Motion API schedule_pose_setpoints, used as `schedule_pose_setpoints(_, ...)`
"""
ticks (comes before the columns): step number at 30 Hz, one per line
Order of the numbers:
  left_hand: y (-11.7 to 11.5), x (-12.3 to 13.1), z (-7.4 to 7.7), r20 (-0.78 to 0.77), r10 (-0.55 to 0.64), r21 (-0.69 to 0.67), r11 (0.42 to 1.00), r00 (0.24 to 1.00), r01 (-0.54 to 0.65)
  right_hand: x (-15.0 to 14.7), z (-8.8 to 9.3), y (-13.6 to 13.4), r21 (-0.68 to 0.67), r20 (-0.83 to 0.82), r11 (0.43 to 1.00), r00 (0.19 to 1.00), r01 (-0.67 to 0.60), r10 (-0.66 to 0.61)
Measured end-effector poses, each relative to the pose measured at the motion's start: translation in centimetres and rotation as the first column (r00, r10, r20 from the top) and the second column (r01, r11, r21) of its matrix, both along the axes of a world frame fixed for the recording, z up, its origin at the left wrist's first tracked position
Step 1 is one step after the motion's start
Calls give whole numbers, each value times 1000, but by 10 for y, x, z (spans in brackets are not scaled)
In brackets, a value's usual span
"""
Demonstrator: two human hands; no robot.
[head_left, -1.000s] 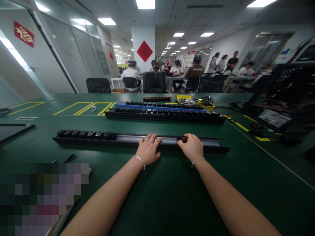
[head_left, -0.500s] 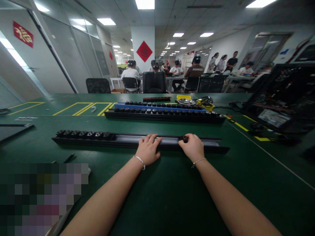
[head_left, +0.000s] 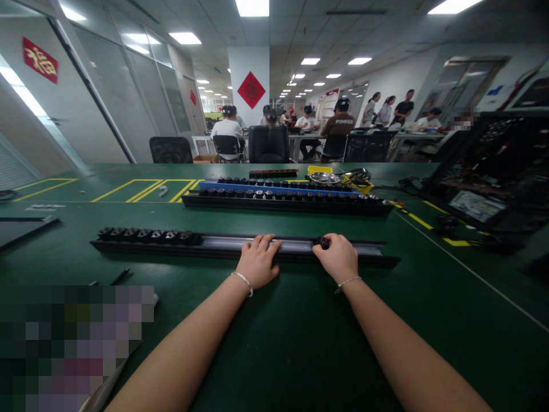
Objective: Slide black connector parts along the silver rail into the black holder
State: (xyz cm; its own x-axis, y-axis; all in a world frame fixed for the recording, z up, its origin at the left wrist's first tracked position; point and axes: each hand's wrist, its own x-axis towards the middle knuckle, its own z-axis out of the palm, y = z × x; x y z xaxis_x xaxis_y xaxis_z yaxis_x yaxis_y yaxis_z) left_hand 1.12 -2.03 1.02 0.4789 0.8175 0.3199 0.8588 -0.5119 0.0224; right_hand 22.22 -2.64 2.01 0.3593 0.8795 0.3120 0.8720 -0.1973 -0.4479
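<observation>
A long black channel (head_left: 223,252) lies across the green table in front of me. Several dark round parts (head_left: 158,235) sit in a row at its left end, and a pale strip shows along its inside. My left hand (head_left: 258,260) rests on the channel's middle with fingers spread, holding nothing. Farther right, my right hand (head_left: 338,257) pinches a small dark part (head_left: 323,243) between thumb and fingers, at the channel's inside. The underside of that part is hidden.
Behind lie a second filled black channel (head_left: 278,204), a blue one (head_left: 210,186), a metal bowl (head_left: 325,178) and cables. A black rack (head_left: 476,171) stands at right. A pen-like object (head_left: 120,276) is near left. People sit at far tables.
My right hand has shifted very slightly to the right along the channel with the small dark part. My left hand has stayed in place.
</observation>
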Motion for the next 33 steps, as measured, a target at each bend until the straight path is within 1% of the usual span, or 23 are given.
schedule_pose_setpoints(4,0,0,0,-1,0,-4,1000,1000,0,2,-1,0,7,-1,1000,1000,8,-8)
schedule_pose_setpoints(15,0,-1,0,7,-6,-6,1000,1000,6,7,3,-2,-27,16,998,999,49,-48)
schedule_pose_setpoints(25,0,0,2,-8,13,-31,999,1000,-14,12,3,-1,-35,6,998,998,59,-59)
schedule_pose_setpoints(33,0,-1,2,-1,3,-27,1000,1000,-3,14,4,-1,-38,4,997,998,65,-65)
